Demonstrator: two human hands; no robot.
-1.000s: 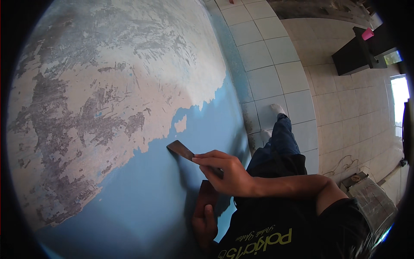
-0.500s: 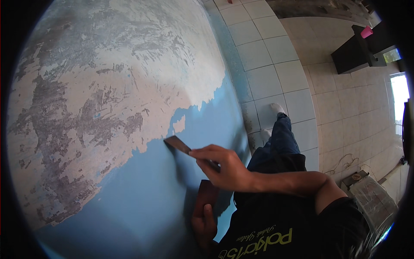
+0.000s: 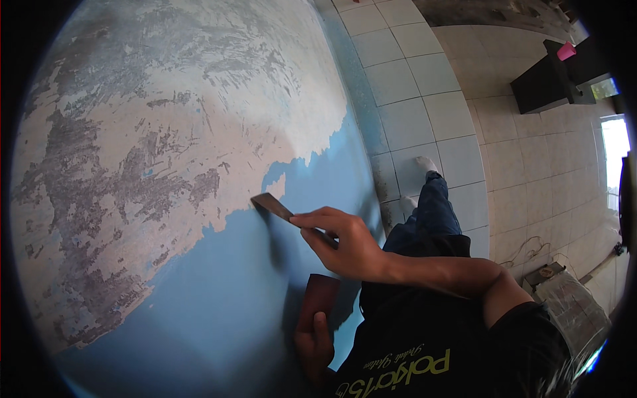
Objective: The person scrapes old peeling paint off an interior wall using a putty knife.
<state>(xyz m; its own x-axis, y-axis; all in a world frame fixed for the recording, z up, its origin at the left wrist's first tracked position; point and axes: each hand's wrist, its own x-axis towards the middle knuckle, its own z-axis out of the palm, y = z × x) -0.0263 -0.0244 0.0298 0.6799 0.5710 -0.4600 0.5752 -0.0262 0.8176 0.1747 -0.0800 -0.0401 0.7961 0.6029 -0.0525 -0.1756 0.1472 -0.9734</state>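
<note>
My right hand (image 3: 348,242) grips a flat scraper (image 3: 273,206) between thumb and fingers. Its blade edge is at the wall, where blue paint (image 3: 219,285) meets a pale, scraped-looking area (image 3: 199,142) with a ragged border. Lower down, close to my body, my left hand (image 3: 315,345) holds a dark reddish-brown flat rectangular plate (image 3: 320,295), thumb on top of it. The plate's lower end is hidden by the hand, and its exact kind cannot be made out. Grey rough patches (image 3: 79,172) show through the pale layer.
Light floor tiles (image 3: 405,126) run along the wall's base, and my feet (image 3: 426,164) stand on them. Further right are a dark block-like stand (image 3: 537,83) with a pink cup (image 3: 566,51) on it, and a plastic-covered object (image 3: 570,305) near a cable.
My right hand and the scraper have moved slightly upward in the view along the paint border. My left hand stays almost where it was, with the plate shifted a little.
</note>
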